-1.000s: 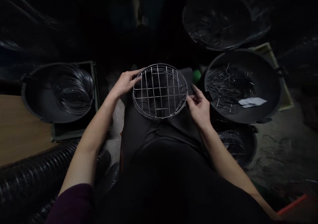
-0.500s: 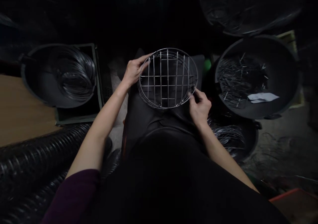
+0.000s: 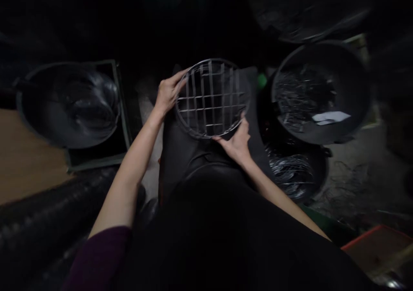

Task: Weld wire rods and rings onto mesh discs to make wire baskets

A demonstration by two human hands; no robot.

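A round wire rack (image 3: 211, 96) of crossed metal bars inside a hoop is held over my dark-covered lap (image 3: 180, 153). My left hand (image 3: 167, 94) grips its rim at the left, with the fingers partly behind the hoop. At the lower right of the rim, my right hand (image 3: 238, 141) is closed on the rack, its thumb along the bottom edge and its fingers up the right side. The bars look smeared by motion.
On the left, a dark tub (image 3: 41, 114) holds coiled wire (image 3: 93, 97) beside a green-edged crate (image 3: 124, 106). To the right, another tub (image 3: 355, 84) contains short wire pieces and a white scrap (image 3: 331, 117). Below it lies bundled wire (image 3: 292, 170). A red-edged tray (image 3: 374, 243) is at lower right.
My right hand has shifted down and left along the rim, its thumb now at the bottom edge. The left hand keeps its hold. The whole view has swung slightly.
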